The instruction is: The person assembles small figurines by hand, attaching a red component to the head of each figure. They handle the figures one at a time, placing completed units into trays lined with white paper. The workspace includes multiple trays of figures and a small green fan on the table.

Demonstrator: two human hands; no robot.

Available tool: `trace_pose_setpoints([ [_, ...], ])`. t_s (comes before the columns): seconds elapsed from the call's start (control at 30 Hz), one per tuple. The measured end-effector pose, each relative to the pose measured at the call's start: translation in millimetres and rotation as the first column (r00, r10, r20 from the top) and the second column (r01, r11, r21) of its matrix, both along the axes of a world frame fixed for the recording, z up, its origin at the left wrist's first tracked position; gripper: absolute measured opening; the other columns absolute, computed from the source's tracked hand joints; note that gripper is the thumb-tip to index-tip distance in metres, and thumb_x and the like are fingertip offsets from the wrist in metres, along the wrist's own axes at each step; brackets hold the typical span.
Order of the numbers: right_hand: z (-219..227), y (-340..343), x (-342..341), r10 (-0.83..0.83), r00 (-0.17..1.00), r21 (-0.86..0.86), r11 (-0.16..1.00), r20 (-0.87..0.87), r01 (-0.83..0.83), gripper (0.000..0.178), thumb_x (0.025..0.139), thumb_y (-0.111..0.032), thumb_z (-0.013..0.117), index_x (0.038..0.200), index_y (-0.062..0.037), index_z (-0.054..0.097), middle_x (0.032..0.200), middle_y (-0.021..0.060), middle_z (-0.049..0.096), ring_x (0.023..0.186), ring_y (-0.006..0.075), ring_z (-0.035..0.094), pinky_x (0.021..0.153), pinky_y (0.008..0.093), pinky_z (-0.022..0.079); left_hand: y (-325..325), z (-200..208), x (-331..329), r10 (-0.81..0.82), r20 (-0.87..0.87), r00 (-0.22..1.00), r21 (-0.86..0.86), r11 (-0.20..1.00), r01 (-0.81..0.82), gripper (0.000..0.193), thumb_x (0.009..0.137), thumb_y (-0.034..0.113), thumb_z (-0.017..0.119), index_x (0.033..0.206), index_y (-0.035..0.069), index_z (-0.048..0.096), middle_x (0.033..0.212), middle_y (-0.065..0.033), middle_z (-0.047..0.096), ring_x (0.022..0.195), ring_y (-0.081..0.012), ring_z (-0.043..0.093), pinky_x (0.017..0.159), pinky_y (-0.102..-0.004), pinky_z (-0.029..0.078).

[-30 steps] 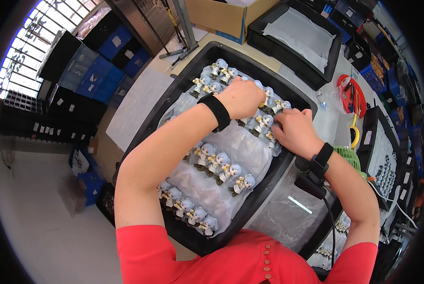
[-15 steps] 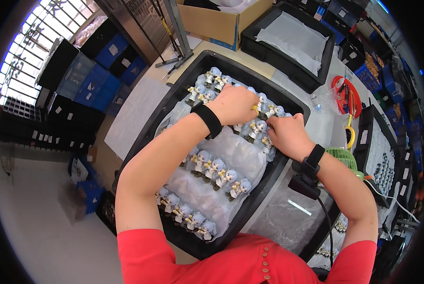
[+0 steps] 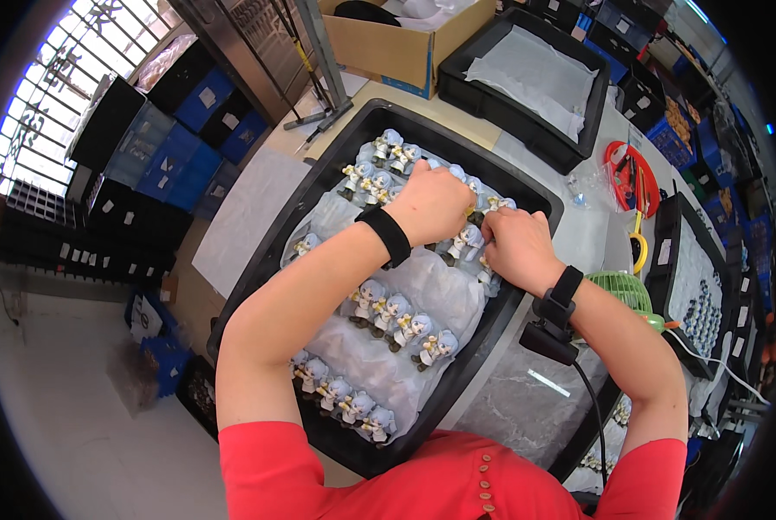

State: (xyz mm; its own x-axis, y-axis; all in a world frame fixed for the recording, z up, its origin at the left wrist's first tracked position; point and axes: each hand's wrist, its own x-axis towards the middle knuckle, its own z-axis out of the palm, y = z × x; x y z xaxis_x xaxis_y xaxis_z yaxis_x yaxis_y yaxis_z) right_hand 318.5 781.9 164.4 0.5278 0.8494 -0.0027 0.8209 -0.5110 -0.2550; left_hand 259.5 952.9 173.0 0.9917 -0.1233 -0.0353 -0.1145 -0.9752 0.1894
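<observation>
Small figurines [image 3: 394, 309] with pale blue hair, white clothes and dark bases lie in rows in a large black tray [image 3: 314, 186]. Thin white sheets [image 3: 440, 277] separate the rows. My left hand [image 3: 436, 204] reaches over the far rows, its fingers curled down among the figurines. Close to its right, my right hand [image 3: 520, 247] bends its fingers in by the tray's right side, next to a figurine [image 3: 466, 241]. Both hands look closed, but the fingertips, and whatever they pinch, are hidden behind the knuckles.
Behind the tray stand a cardboard box [image 3: 397, 48] and another black tray [image 3: 509, 117] lined with white sheet. Right of it are a red basket [image 3: 631, 178] with tools, a green fan [image 3: 620, 290] and a tray of small parts [image 3: 700, 299]. A metal stand [image 3: 323, 108] rises at the back left.
My two hands have come slightly closer together over the far rows, the right one shifting left. My left forearm has moved a little to the right, uncovering a figurine at the tray's left side.
</observation>
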Motion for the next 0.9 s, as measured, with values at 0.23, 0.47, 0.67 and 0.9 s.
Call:
trace_pose_setpoints([
  [0.23,4.6,0.7,0.1,-0.027,0.996,-0.026,0.999,-0.088,0.025,0.015,0.069,-0.007,0.059,0.084,-0.0094,0.063,0.067,0.0087,0.063,0.070,0.0282,0.062,0.068,0.0394,0.034,-1.0,-8.2,-10.4,-0.063,0.051,0.997,-0.088,0.994,0.067,0.023,0.072,0.010,0.060,0.094,0.013,0.066,0.089,-0.0078,0.065,0.094,-0.0277,0.059,0.080,-0.0439,0.039],
  [0.47,3.4,-2.9,-1.0,-0.021,0.996,0.150,0.988,-0.082,0.033,0.016,0.076,-0.004,0.054,0.090,-0.0096,0.058,0.072,0.0101,0.065,0.073,0.0290,0.062,0.068,0.0404,0.035,-0.5,0.1,-8.4,-0.013,0.001,1.000,-0.146,0.989,0.013,0.025,0.072,0.011,0.062,0.096,0.015,0.068,0.090,-0.0072,0.064,0.095,-0.0275,0.059,0.079,-0.0438,0.038],
  [0.67,-0.9,-3.7,3.4,0.004,0.994,0.199,0.980,-0.105,0.017,0.017,0.080,-0.003,0.051,0.095,-0.0090,0.055,0.083,0.0099,0.065,0.075,0.0296,0.062,0.067,0.0404,0.037,-1.5,-8.8,1.3,-0.008,0.047,0.999,-0.071,0.997,0.011,0.020,0.072,0.012,0.063,0.090,0.015,0.070,0.088,-0.0073,0.063,0.091,-0.0283,0.059,0.079,-0.0441,0.039],
  [0.9,-3.6,-3.9,8.2,0.039,0.995,0.240,0.971,-0.097,-0.015,0.014,0.080,-0.003,0.052,0.092,-0.0077,0.057,0.085,0.0100,0.064,0.078,0.0291,0.062,0.067,0.0402,0.040,-4.8,0.8,11.5,0.004,-0.033,0.999,0.068,0.998,-0.002,0.014,0.069,0.012,0.064,0.082,0.009,0.070,0.089,-0.0089,0.063,0.091,-0.0285,0.059,0.077,-0.0445,0.040],
])
